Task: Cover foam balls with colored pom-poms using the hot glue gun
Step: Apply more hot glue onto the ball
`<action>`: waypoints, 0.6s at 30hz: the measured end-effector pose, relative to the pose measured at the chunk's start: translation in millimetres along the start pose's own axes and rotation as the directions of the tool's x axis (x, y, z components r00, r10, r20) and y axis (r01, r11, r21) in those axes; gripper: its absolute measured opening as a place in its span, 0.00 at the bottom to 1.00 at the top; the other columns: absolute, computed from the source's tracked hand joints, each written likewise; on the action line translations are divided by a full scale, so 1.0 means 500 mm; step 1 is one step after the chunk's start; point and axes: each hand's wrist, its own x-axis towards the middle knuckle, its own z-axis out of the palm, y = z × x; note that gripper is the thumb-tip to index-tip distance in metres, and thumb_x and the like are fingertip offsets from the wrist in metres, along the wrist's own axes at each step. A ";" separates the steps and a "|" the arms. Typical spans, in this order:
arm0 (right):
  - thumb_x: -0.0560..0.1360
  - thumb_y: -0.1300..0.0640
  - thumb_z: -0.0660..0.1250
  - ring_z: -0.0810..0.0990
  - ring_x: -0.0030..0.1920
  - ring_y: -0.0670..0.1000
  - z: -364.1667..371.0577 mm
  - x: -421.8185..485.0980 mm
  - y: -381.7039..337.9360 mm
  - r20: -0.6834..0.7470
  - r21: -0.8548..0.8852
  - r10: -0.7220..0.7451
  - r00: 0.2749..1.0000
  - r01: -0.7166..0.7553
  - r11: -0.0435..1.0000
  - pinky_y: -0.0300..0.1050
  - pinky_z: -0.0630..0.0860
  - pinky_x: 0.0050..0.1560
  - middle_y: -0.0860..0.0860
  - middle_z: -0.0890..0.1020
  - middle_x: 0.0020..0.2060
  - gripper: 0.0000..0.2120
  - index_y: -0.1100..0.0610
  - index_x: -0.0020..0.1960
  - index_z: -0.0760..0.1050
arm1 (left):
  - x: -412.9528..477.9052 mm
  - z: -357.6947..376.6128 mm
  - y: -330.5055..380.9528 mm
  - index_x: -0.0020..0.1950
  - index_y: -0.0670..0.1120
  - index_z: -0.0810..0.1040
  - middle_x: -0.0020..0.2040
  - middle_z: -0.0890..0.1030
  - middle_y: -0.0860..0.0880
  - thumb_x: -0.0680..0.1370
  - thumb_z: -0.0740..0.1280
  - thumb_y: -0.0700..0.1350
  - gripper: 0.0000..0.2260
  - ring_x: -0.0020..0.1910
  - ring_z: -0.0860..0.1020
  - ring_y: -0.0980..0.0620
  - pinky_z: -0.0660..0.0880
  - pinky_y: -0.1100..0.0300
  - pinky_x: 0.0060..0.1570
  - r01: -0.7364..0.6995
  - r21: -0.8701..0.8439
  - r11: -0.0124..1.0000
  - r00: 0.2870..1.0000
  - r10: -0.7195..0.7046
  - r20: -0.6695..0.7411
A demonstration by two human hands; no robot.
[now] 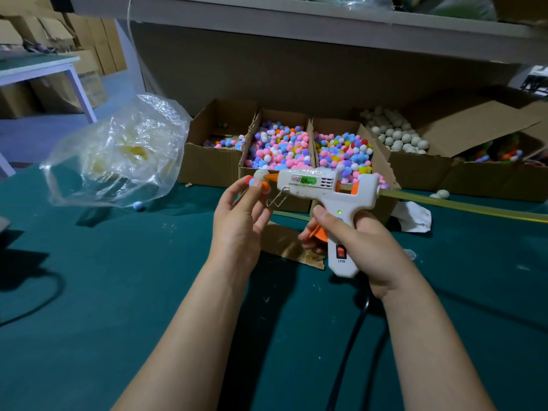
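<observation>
Ball (259,175) sits pinched at the fingertips of your left hand (241,216), held above the table (118,292) just in front of the boxes (207,167), while your right hand (355,241) curls round the grip of the gun (314,188), whose orange nozzle touches the ball's right side. It shows white on top, with orange and blue pom-poms (264,186) stuck along its lower half. A bag (118,155) lies near on your left, the glue stick (459,204) juts right from the gun's back, the cord (355,336) runs under your right wrist, and green table stretches wide at near left.
</observation>
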 end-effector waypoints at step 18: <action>0.76 0.45 0.67 0.84 0.39 0.43 -0.002 -0.003 -0.003 -0.008 -0.077 -0.015 1.000 0.014 0.997 0.39 0.76 0.42 0.49 0.86 0.38 0.10 0.51 0.48 0.79 | -0.003 0.006 -0.001 0.57 0.43 0.77 0.42 0.86 0.46 0.75 0.72 0.38 0.11 0.46 0.85 0.52 0.80 0.63 0.49 -0.023 -0.057 0.998 1.000 0.022 -0.005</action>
